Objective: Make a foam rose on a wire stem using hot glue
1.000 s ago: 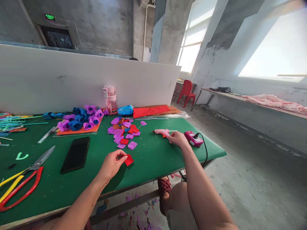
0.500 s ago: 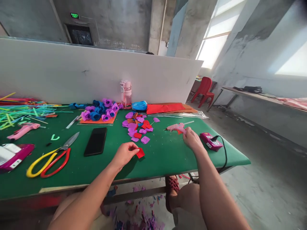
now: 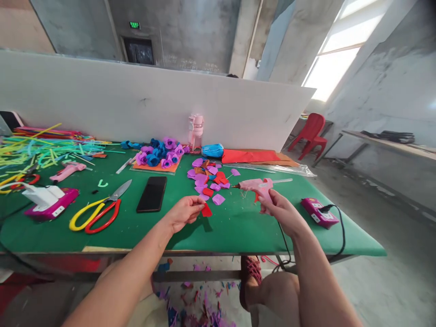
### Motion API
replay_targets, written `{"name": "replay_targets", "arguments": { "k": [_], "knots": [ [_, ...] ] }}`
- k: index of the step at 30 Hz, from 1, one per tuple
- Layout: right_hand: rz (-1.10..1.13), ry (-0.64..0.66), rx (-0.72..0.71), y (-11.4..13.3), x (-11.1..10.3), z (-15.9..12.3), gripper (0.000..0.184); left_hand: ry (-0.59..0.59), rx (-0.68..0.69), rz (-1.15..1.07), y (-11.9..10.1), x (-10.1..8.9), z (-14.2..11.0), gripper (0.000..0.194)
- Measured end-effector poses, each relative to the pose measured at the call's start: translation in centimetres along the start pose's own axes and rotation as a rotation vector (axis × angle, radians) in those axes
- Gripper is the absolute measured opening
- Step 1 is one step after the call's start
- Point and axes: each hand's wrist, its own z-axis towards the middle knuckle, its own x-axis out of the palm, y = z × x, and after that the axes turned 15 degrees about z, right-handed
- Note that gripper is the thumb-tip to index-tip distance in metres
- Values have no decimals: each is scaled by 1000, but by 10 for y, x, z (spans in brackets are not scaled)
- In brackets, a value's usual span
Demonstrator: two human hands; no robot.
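Note:
Between thumb and fingers, my left hand (image 3: 185,213) pinches a small red paper petal (image 3: 206,210) just above the green tabletop (image 3: 225,231). My right hand (image 3: 279,208) is wrapped round the handle of a pink glue gun (image 3: 259,185), whose nozzle points left. A clear glue stick (image 3: 282,180) sticks out of its back end. Purple, red and brown loose petals (image 3: 218,199) lie in a pile between and beyond my hands. Left of that pile, purple and blue paper flowers (image 3: 160,153) rest on an orange sheet (image 3: 155,168).
Scissors (image 3: 102,209) and a black phone (image 3: 151,194) lie left of my hand. A magenta power strip (image 3: 319,212) with a cord sits at the right. Behind stand a pink bottle (image 3: 196,131), a blue pouch (image 3: 212,151), red paper (image 3: 248,156) and a white partition (image 3: 136,104).
My right hand has lifted the glue gun off the table and nearer to me. The left hand keeps its petal. The view has swung left, bringing in another glue gun and power strip.

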Motion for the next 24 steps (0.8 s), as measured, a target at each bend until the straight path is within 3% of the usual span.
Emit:
{"name": "replay_targets", "arguments": {
  "k": [3,8,12,16,24],
  "knots": [
    [102,-19,-23,10,7,-4,31,76,67,-88,-4,-2,-5,32],
    [135,-52,-67,11,14,-3,30,54,99,-91,-6,0,-8,32],
    [-105,-101,-69,-4,11,8,27,-54,30,40,0,3,-4,32],
    [-439,-122,55,-30,1,24,28,-172,-33,208,6,6,0,26],
    [-632,-197,106,-55,-11,40,20,-240,-55,259,2,10,-2,23]
  ]
}}
